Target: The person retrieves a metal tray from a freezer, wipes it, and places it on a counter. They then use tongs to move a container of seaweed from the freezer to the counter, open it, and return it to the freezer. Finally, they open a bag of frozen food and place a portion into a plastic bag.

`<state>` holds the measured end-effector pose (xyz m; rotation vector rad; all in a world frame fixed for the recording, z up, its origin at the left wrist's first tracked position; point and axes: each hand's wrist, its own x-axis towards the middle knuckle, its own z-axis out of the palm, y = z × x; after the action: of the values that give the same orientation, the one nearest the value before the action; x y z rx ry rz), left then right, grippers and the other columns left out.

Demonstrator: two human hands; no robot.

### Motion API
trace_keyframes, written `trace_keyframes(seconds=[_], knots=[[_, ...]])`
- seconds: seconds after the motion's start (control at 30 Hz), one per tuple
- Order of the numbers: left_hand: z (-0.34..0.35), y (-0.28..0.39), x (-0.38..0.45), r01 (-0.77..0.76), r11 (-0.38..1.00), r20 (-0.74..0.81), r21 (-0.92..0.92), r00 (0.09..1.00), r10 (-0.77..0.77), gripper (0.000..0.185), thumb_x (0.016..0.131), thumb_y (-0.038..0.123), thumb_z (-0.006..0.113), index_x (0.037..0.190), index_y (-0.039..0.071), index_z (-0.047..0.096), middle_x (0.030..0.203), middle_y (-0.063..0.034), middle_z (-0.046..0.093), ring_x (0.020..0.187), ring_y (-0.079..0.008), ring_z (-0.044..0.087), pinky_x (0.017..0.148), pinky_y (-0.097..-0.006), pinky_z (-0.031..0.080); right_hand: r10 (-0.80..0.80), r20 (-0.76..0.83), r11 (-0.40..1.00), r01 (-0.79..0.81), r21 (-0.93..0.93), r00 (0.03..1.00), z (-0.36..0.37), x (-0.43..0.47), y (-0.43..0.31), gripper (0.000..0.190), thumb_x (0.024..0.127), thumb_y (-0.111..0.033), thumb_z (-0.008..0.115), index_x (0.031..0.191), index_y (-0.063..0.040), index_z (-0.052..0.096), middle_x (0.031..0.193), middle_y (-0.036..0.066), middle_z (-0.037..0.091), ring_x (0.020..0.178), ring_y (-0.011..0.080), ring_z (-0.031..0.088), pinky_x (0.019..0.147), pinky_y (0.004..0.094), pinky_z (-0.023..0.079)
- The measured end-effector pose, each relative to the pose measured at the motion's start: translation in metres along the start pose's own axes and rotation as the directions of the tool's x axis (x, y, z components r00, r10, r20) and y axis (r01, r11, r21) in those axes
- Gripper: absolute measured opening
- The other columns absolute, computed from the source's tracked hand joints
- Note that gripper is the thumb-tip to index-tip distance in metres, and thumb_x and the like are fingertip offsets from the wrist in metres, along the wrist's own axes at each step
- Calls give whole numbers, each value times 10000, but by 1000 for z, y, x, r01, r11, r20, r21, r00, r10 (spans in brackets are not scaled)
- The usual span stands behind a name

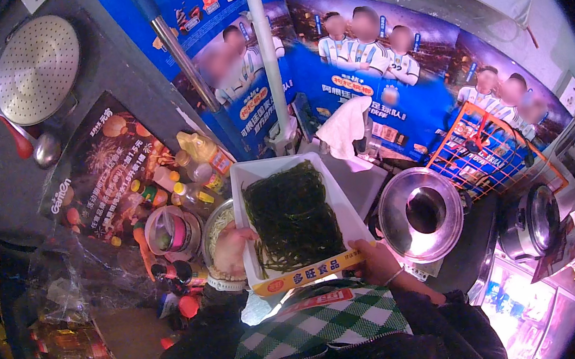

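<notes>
Between my two hands, a white plastic tray with a yellow printed front edge is held in front of my body. It is filled with dark green seaweed strips. My left hand grips the tray's left side, its thumb over the rim. My right hand, with a bracelet at the wrist, grips the tray's front right corner; some of its fingers are hidden under the tray. Just left of the tray, partly covered by it and by my left hand, a round metal bowl holds pale strands that look like bean sprouts or noodles.
Sauce bottles and a bagged tub crowd the left side. Right of the tray stand a metal pot, an orange wire rack and a lidded cooker. A perforated metal disc and ladle hang upper left.
</notes>
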<state>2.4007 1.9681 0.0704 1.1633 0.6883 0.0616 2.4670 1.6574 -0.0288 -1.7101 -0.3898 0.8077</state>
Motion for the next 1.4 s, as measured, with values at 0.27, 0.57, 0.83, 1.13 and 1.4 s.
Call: trace_keyframes(seconds=[0.27,0.57,0.83,1.13,1.4], knots=[[-8,-1,3,-22,997,8,69,1000,21,265,670,-38,522,919,-3,606,813,-37,613,687,-141,555,618,-243,425,-194,-12,968,190,-167,981,3,3,12,526,665,-14,675,1147,-105,484,844,111,634,668,242,650,559,330,517],[-4,7,0,-42,997,58,64,998,38,271,677,-45,522,934,-12,599,835,-53,618,718,-159,574,643,-249,446,-334,-9,908,319,-271,942,1,9,27,562,635,-89,715,1151,-99,492,842,174,625,743,366,624,625,419,511],[-2,9,-2,-2,997,33,78,999,0,292,689,-45,509,968,-19,589,860,-66,619,746,-176,585,664,-265,460,-26,-16,999,26,39,1000,5,-2,-6,385,761,-12,622,1125,-81,518,840,121,604,650,193,629,483,279,492],[-4,7,-1,23,999,33,42,999,-25,293,690,-40,504,972,-22,584,863,-68,616,757,-180,577,680,-275,451,-181,-57,984,181,-6,982,4,-4,-14,332,791,-82,615,1107,-76,514,772,110,602,629,189,627,436,300,458],[-1,8,-5,2,999,37,47,999,-4,267,700,-25,507,953,-26,593,865,-66,612,768,-179,576,692,-267,447,-132,-81,988,138,68,988,4,4,6,419,721,-70,684,1103,-88,512,798,120,633,603,219,635,478,317,493]])
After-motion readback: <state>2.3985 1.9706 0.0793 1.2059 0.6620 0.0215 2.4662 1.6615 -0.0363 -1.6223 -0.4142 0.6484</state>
